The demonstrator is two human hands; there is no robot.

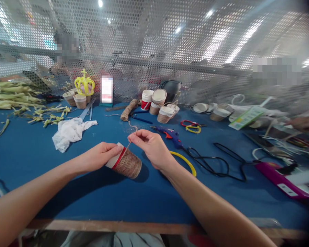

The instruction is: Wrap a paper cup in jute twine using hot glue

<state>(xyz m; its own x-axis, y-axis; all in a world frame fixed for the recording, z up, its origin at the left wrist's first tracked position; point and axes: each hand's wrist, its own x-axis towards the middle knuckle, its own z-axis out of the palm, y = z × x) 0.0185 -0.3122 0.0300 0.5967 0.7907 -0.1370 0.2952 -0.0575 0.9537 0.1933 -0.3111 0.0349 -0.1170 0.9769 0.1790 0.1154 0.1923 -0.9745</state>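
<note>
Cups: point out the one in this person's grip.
It is the tilted cup in the left hand, its red band showing beside wound twine. The other cups are farther back, apart from both hands.

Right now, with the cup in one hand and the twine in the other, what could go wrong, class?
The wound twine might loosen if the right hand eases its pinch on it.
The cup could twist, as the left hand holds it near one end.
The glue gun lies close to the right hand and may get knocked.
</note>
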